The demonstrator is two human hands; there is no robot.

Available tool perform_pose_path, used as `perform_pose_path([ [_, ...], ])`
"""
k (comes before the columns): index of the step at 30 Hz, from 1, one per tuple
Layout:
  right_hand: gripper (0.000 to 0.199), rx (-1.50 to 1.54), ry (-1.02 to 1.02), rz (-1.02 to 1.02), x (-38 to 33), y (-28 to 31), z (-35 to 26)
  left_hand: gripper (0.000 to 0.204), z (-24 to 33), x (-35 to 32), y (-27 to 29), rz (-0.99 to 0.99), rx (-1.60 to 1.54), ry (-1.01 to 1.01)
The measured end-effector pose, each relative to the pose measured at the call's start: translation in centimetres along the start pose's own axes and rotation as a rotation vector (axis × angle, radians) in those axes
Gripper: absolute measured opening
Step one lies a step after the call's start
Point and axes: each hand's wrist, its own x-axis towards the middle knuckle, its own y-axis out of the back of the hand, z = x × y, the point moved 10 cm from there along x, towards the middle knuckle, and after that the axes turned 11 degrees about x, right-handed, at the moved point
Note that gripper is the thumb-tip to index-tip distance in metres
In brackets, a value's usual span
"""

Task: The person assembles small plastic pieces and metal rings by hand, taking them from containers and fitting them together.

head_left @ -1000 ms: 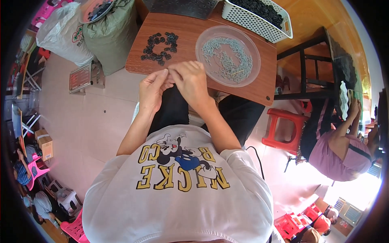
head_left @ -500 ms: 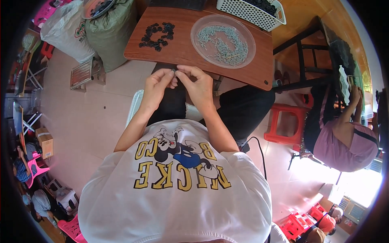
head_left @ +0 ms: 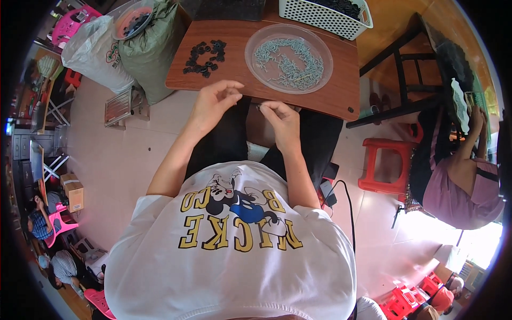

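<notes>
Just off the front edge of the brown table, my left hand is raised with thumb and forefinger apart and nothing visible between them. To its right and slightly lower, my right hand pinches a small dark piece, too small to make out in detail. A loose group of small black round parts lies on the table's left side. To the right of them stands a round clear plastic tray holding many small pale metal screws.
A white perforated basket of black parts is at the table's back. Stuffed sacks and a small stool stand left. At right are a red stool, a black-framed table and a seated person.
My hands, together over a small dark piece before, have moved apart. The left has opened; the right has moved right and lower with a dark piece in its fingertips.
</notes>
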Motion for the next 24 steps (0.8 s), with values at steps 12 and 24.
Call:
perform_pose_path([
  [12,0.019,0.335,-0.149,0.019,-3.0,7.7,3.3,0.017,6.3,12.8,-3.4,-0.047,0.475,-0.3],
  [24,0.013,0.514,-0.355,-0.095,-2.3,6.8,7.5,0.013,3.5,20.3,-12.0,-0.274,0.528,-0.07],
])
